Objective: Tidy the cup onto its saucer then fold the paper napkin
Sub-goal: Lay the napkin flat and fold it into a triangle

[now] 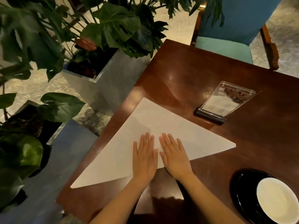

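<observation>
A white paper napkin (161, 126) lies flat on the dark wooden table (210, 75), folded into a large triangle. Its long folded edge runs along the side nearest me. My left hand (144, 157) and my right hand (174, 156) rest palm down, side by side, on the middle of that edge, fingers spread and holding nothing. At the lower right a white cup (278, 201) sits on a black saucer (241, 191), partly cut off by the frame.
A clear acrylic menu stand (226, 102) on a black base stands beyond the napkin to the right. A blue chair (229, 29) sits at the far side. Grey planters (103, 81) with large leafy plants crowd the floor to the left of the table edge.
</observation>
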A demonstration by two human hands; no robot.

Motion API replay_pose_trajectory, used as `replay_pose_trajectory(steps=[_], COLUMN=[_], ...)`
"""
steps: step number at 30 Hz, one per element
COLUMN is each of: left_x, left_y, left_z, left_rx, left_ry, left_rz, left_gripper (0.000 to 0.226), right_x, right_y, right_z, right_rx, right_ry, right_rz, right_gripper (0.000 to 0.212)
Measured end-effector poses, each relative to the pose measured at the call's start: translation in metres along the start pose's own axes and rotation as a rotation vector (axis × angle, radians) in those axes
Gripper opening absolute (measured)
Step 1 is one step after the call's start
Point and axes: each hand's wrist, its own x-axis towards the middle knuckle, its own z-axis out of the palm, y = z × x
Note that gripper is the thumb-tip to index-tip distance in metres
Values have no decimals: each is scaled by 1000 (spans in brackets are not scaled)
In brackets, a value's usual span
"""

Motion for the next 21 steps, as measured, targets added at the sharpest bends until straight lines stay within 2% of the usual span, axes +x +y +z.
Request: replay_pose_trajectory(steps=[10,14,18,20,21], left_x=[-74,-93,-104,-105,-104], left_y=[-119,-155,-164,-159,-155], left_z=[-20,-39,-51,-55,-58], left_rx=[128,111,211,278,309], left_ry=[-94,-165,-139,-64,-29], left_rz=[26,47,79,144,171], left_gripper=[61,63,57,38,40], right_x=[-1,-4,-14,-20,-23], right_y=[8,20,39,48,52], right_z=[-2,-4,-10,-16,-20], right_rx=[-75,-101,-69,-58,-53], right_ry=[-15,-21,-51,-56,-55], right_rz=[-75,-120,-84,-31,5], right_gripper=[62,72,79,74,68])
